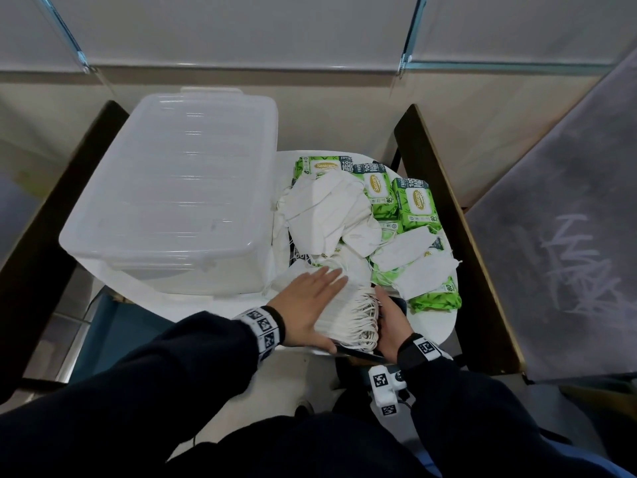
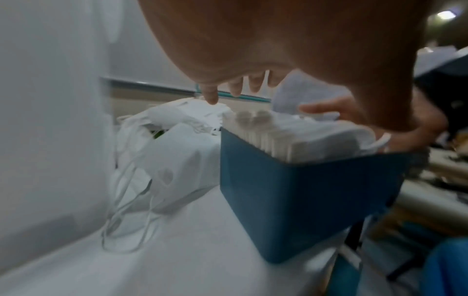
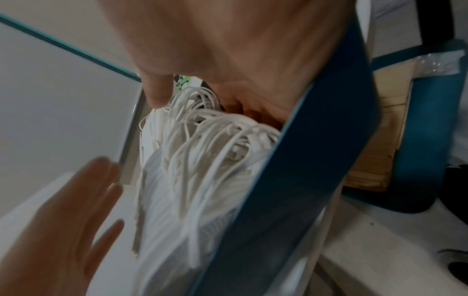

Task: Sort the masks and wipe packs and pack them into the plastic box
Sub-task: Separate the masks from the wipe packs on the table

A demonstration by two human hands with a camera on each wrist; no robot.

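Left hand: your left hand lies flat, fingers straight and together, pressing on top of the stack of masks at the near edge of the table.
Right hand: your right hand is curled round the right end of the blue box that holds the stack, thumb over the ear loops.
Stack of masks: white, packed on edge inside the blue box, loops spilling out toward your right hand.
Loose masks: a heap of white masks sits in the middle of the table, just beyond your left fingertips.
Wipe packs: green wipe packs lie along the table's far and right edges, partly under the loose masks; one lies near the right edge by your right hand.
Plastic box: the clear plastic box stands on the left side of the table with its lid on, just beside the heap.
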